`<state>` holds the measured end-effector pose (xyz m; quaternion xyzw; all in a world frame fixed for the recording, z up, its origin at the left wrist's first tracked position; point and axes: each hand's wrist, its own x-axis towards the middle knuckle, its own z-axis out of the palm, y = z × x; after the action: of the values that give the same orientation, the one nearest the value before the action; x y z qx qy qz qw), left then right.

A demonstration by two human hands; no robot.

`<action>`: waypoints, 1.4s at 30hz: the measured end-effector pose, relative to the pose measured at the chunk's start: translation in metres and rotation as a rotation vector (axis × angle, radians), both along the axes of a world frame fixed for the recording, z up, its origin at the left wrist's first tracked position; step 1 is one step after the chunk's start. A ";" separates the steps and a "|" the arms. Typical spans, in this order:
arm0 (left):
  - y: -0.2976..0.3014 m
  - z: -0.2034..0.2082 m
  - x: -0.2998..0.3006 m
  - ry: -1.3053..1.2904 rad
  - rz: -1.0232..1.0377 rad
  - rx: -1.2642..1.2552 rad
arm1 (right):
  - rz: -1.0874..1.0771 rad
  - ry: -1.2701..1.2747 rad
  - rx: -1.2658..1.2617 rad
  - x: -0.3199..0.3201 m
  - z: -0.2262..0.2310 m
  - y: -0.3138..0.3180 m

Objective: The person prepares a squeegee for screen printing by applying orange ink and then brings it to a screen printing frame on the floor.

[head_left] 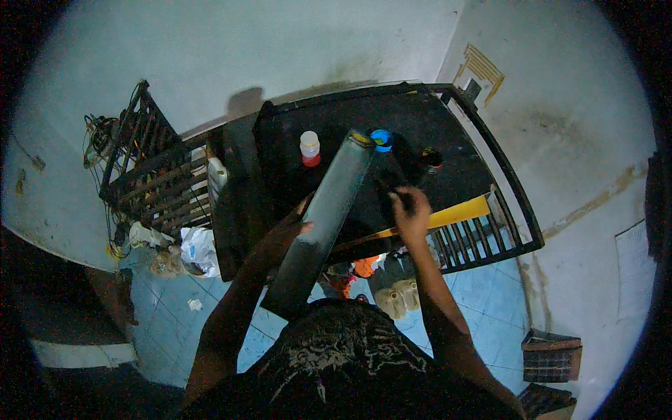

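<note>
Clearly stiff and probably light, the long grey flat board (325,217) slants from the person's lap up over the black bench (294,140). The left hand (283,234) grips its left edge mid-length; the right hand (411,210) pinches a small dark object.

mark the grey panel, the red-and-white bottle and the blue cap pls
grey panel (329,203), head view, middle of its long face
red-and-white bottle (310,148), head view, where the white top meets the red band
blue cap (381,138), head view, its round top
</note>
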<state>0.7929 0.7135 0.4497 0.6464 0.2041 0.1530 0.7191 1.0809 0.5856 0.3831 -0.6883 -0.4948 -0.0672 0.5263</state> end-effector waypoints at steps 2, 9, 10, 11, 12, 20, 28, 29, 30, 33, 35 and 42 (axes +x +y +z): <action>0.012 -0.014 0.014 0.071 -0.033 -0.072 | -0.221 0.307 0.027 0.007 0.002 -0.035; 0.061 -0.060 0.059 0.014 -0.114 0.021 | 0.071 0.315 -0.014 0.076 0.031 0.008; 0.053 -0.030 0.064 0.077 -0.133 -0.053 | 0.098 0.343 -0.055 0.086 0.029 0.009; 0.055 -0.022 0.066 0.101 -0.146 -0.058 | 0.148 0.370 -0.098 0.086 0.031 0.013; 0.057 -0.014 0.067 0.125 -0.161 -0.064 | 0.146 0.336 -0.084 0.084 0.034 0.013; 0.051 0.007 0.095 0.251 -0.233 0.003 | 0.050 0.065 -0.193 0.094 0.053 -0.019; 0.059 -0.020 0.140 0.187 -0.332 0.266 | 0.081 -0.356 -0.407 0.082 0.102 -0.032; 0.061 -0.025 0.144 0.160 -0.342 0.228 | 0.075 -0.410 -0.419 0.078 0.106 -0.028; 0.065 -0.030 0.147 0.146 -0.369 0.261 | 0.075 -0.444 -0.426 0.073 0.111 -0.025; 0.062 -0.033 0.151 0.132 -0.399 0.334 | 0.085 -0.492 -0.473 0.064 0.116 -0.018; 0.053 -0.024 0.152 0.156 -0.359 0.351 | 0.092 -0.456 -0.538 0.066 0.113 -0.013; 0.060 -0.028 0.158 0.359 -0.280 0.597 | 0.076 -0.582 -0.579 0.050 0.117 -0.002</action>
<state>0.9509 0.7739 0.4220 0.8658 0.1830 -0.0100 0.4657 1.1310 0.5839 0.4998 -0.7416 -0.6464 -0.0975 0.1510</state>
